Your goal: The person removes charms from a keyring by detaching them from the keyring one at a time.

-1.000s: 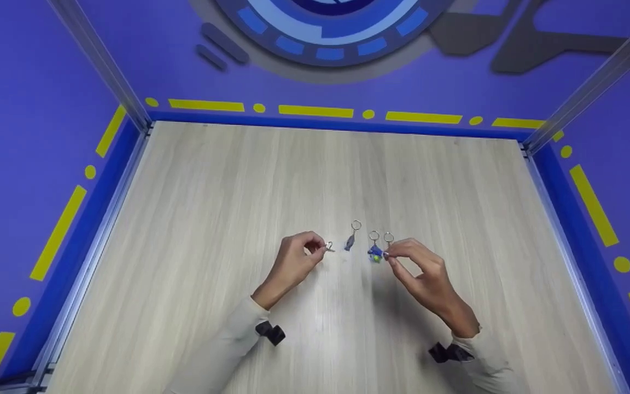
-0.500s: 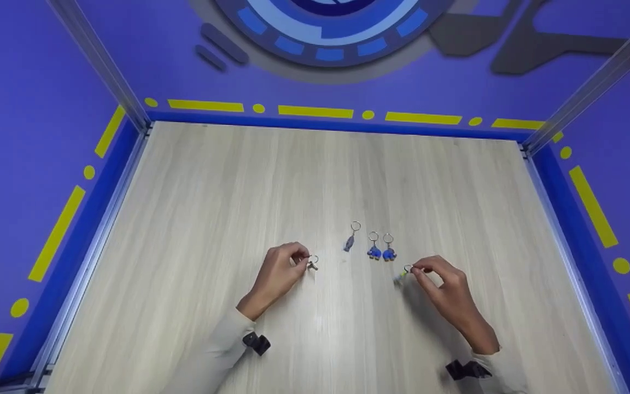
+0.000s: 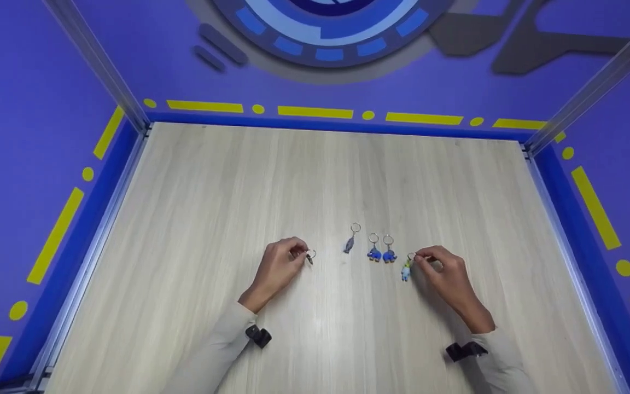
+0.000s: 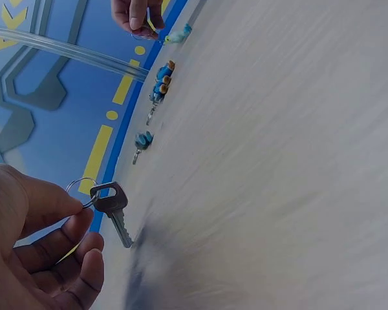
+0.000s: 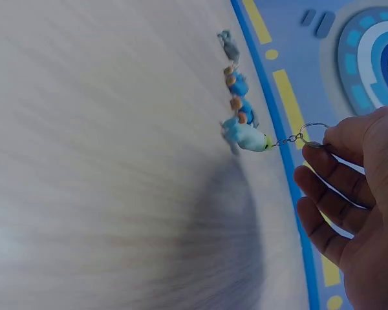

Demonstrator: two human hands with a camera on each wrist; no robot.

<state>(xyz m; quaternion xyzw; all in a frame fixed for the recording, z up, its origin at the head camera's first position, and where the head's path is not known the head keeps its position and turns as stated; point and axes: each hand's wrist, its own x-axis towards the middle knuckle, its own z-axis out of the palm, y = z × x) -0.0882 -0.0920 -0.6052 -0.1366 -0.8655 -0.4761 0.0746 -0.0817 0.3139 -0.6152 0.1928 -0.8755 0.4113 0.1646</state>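
My left hand (image 3: 275,269) pinches the split ring of a metal key (image 4: 111,201); the key hangs down from it just over the table in the left wrist view. Between thumb and finger, my right hand (image 3: 447,272) holds the ring of a keychain with a pale blue, yellow-green-headed figure (image 5: 251,138). That figure dangles on a short chain, right of two blue elephant-like keychains (image 3: 374,255) lying side by side. Left of these lies a grey fish-shaped keychain (image 3: 349,244), its ring toward the far side. Both hands are apart from these three.
The wood-grain table (image 3: 227,186) spreads around the keychains. Blue panels (image 3: 315,90) with yellow marks stand behind it and at both sides, with metal posts (image 3: 101,68) at the far corners. A black camera (image 3: 258,336) sits on the left wrist.
The right hand has drawn away rightward from the blue keychains with the pale blue figure, then lifted slightly. The left hand has shifted left with the key. The three lying keychains stay put.
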